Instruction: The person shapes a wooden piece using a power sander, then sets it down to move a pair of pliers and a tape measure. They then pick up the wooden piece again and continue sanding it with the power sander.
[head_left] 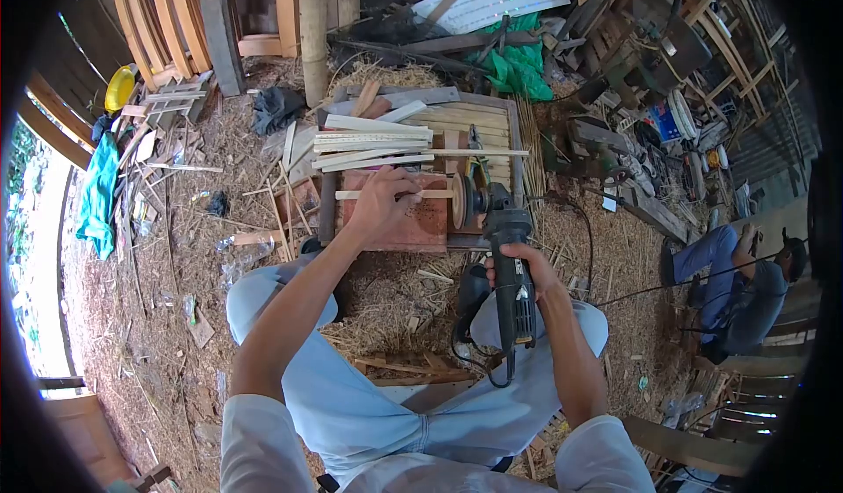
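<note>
wooden strip (349, 194), gripped by left fingers (401, 186) over the reddish board (421, 234), likely to steady it against the disc (458, 201); right fingers (519, 251) clasp the grinder (508, 304) body, perhaps for control.

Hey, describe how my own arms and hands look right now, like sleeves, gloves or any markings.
Your left hand and right hand are both ungloved. Loose, pale, whitish sleeves end around the elbows, leaving the forearms uncovered. I see no watch, bracelet or printed marking on either arm.
</note>
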The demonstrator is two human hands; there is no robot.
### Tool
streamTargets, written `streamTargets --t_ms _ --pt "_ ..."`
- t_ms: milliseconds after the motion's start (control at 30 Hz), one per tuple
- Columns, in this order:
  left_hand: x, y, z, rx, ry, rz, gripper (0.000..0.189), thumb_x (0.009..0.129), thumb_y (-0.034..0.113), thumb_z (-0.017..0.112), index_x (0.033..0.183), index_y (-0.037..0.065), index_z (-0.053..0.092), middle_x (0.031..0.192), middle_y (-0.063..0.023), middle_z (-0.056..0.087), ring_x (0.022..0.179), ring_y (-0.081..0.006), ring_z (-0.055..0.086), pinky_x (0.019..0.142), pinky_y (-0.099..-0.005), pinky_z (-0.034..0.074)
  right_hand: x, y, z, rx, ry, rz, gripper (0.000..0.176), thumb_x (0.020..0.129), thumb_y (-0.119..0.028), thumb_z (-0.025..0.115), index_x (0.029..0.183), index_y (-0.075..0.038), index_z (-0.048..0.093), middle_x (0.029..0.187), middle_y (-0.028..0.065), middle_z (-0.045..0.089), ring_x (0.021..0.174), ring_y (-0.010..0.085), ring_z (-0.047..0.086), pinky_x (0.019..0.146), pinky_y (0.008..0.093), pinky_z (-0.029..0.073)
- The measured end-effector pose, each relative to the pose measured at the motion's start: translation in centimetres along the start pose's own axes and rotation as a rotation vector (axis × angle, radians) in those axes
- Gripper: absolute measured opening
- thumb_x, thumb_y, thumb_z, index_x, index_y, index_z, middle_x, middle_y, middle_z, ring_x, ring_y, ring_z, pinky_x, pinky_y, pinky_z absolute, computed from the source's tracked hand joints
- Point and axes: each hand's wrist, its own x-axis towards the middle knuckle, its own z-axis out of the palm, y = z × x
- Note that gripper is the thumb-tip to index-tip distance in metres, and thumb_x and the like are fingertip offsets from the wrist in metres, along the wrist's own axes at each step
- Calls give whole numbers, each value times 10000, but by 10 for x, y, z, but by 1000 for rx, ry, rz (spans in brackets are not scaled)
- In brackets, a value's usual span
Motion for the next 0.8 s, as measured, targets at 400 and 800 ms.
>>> streamTargets --t_ms 400,800 --pt "-1 -8 3 -24 9 27 113 721 107 698 829 73 702 879 -36 643 889 -256 552 806 -391 450 0 -3 -3 -8 -47 30 317 804 -261 668 935 19 597 823 149 668 681 228 670 639 337 569" --pt "-1 -3 3 -21 22 24 103 717 113 704 806 61 695 886 -24 649 894 -250 551 830 -382 456 2 -6 6 -33 -42 -3 327 799 -262 670 926 31 602 797 139 660 681 230 668 640 339 566"
